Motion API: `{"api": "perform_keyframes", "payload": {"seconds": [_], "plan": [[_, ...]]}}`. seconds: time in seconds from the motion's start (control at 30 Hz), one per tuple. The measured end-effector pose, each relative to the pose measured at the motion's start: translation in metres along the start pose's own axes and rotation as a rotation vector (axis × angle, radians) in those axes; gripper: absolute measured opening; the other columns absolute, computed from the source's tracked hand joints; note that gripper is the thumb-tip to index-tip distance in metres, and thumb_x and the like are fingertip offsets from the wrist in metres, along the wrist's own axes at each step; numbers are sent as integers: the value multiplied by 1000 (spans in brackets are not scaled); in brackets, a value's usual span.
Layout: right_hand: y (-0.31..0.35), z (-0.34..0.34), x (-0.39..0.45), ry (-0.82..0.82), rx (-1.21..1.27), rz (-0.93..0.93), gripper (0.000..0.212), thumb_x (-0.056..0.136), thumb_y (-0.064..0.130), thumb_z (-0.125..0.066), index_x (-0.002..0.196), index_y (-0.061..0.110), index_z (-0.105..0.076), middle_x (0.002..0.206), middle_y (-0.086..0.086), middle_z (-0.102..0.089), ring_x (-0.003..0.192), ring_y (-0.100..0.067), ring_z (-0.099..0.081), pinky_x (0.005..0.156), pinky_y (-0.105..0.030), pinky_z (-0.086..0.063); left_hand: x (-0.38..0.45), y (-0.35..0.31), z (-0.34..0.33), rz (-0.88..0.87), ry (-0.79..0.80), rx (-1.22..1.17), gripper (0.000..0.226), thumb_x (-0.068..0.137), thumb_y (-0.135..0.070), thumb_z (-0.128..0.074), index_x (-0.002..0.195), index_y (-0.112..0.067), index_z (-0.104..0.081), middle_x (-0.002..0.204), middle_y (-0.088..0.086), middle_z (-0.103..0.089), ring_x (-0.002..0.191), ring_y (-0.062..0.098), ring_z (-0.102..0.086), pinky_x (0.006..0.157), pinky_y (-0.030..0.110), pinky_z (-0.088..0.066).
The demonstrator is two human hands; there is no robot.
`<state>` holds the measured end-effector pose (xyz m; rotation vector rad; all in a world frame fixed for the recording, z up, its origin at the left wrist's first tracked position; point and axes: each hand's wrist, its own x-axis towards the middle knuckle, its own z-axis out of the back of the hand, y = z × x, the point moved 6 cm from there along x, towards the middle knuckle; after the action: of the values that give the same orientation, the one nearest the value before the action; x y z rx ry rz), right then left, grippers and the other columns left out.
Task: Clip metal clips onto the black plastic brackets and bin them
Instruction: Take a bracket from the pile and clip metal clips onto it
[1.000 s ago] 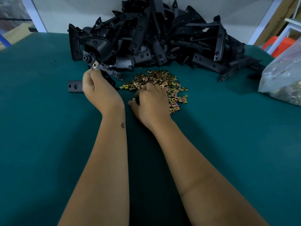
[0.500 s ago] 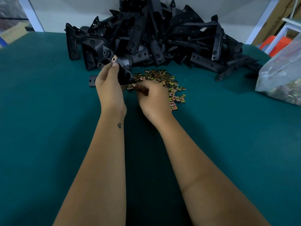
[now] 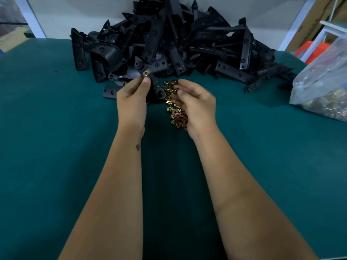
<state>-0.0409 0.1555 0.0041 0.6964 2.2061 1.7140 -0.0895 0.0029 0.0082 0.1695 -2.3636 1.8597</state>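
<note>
My left hand grips a black plastic bracket above the table, thumb and fingers pinching its upper end. A brass-coloured metal clip sits on that end. My right hand hovers over the loose pile of metal clips and pinches one small clip at its fingertips, close to the bracket's lower end. A big heap of black brackets lies behind both hands.
The green table top stretches out on all sides. A single black bracket lies flat left of my left hand. A clear plastic bag of clips stands at the right edge. An orange stool is beyond the table.
My left hand lifted the bracket and carried it right, toward the middle. My right hand rose off the clip pile with a clip pinched in its fingertips.
</note>
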Motion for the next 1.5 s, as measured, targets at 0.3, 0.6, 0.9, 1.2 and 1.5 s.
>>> {"api": "perform_keyframes", "payload": {"seconds": [0.3,0.6,0.9,1.2,1.5], "plan": [[3,3,1,4,95,0,25,87,-8,-63,98,14,-69,91,-4,-75,91,-18,-69,81,-25,-56,-3,0,-10,-114,142,139,23,98,-16,-59,93,-33,-73,85,-20,-74,89,-5,-66,78,12,-48],[3,4,2,0,120,22,22,85,-5,-69,97,13,-70,87,-3,-74,86,-15,-70,79,-23,-55,-2,3,-12,-130,173,178,19,97,-17,-61,100,-31,-74,94,-14,-75,99,6,-68,91,23,-52],[4,1,2,34,47,57,25,85,-8,-66,100,11,-71,88,-4,-74,83,-9,-68,76,-16,-52,-6,0,-16,-151,201,257,21,97,-15,-60,109,-29,-70,104,-7,-73,104,8,-67,96,26,-52],[4,-1,0,41,-28,59,25,84,-9,-65,99,10,-72,80,-1,-71,77,-6,-66,74,-15,-51,-3,0,-11,-132,105,281,22,97,-16,-61,114,-12,-73,103,-6,-73,92,-4,-64,84,14,-49],[5,-3,-2,54,-86,89,26,85,-9,-66,104,8,-70,82,0,-72,77,-2,-67,73,-13,-50,-4,-2,-10,-145,92,310,18,97,-16,-61,107,-10,-74,89,2,-72,81,-7,-61,77,13,-48]]}}
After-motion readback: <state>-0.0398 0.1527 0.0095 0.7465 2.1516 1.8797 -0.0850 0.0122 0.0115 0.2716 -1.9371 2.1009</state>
